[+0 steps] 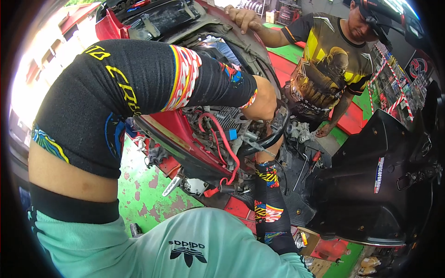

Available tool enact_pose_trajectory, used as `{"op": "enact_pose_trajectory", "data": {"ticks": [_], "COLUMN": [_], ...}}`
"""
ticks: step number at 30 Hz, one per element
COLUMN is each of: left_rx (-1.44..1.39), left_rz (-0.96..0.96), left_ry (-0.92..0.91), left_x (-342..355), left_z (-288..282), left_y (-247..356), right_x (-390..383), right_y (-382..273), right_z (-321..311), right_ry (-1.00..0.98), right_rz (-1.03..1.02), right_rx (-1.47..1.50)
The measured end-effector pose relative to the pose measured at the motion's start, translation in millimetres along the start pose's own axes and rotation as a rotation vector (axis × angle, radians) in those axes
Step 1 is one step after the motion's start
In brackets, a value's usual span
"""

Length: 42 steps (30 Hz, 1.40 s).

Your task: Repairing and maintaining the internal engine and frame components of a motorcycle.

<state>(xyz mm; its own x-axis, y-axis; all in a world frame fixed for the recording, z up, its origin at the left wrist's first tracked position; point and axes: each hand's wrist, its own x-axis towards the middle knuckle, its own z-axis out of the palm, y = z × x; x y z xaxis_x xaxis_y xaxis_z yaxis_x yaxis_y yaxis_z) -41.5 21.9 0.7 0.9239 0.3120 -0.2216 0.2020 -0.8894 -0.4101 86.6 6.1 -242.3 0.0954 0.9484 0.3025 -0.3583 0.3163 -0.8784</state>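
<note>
1. The grey, finned metal engine (226,119) is sitting exposed and grimy between the scooter's red plastic panels (169,124), a thick red cable (208,115) looping beside it.
2. It is lying just left of both hands.
3. The left hand (261,99) is curling inward near a black curved bar (260,146) (fingertips are hiding, so I cannot tell its grip).
4. The right hand (275,148) is showing only partly behind that bar; I cannot tell its opening or hold.
</note>
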Motion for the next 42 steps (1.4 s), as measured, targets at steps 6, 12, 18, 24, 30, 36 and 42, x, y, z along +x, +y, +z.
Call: {"op": "enact_pose_trajectory", "data": {"ticks": [6,12,18,24,30,36,42], "left_rx": [-0.004,0.012,-0.026,-0.039,-0.107,-0.227,-0.025], "left_rz": [0.069,0.135,0.154,0.02,-0.373,-0.729,-0.378], "left_ry": [-0.051,-0.069,-0.135,-0.177,-0.528,-0.614,-0.221], "left_x": [4,10,15,11,28,30,8], "left_z": [1,6,4,-14,-33,-31,-12], "left_y": [-14,-26,-29,-3,52,90,63], "right_x": [1,0,3,2,6,4,-1], "right_y": [-1,0,5,5,4,-3,0], "right_z": [-3,-1,-4,0,5,1,3], "right_ry": [-0.008,0.06,-0.03,-0.002,-0.1,-0.187,-0.105], "right_rz": [-0.046,-0.168,-0.048,-0.032,-0.045,-0.209,-0.173], "right_rx": [-0.17,-0.212,-0.103,-0.091,-0.043,-0.299,-0.112]}}
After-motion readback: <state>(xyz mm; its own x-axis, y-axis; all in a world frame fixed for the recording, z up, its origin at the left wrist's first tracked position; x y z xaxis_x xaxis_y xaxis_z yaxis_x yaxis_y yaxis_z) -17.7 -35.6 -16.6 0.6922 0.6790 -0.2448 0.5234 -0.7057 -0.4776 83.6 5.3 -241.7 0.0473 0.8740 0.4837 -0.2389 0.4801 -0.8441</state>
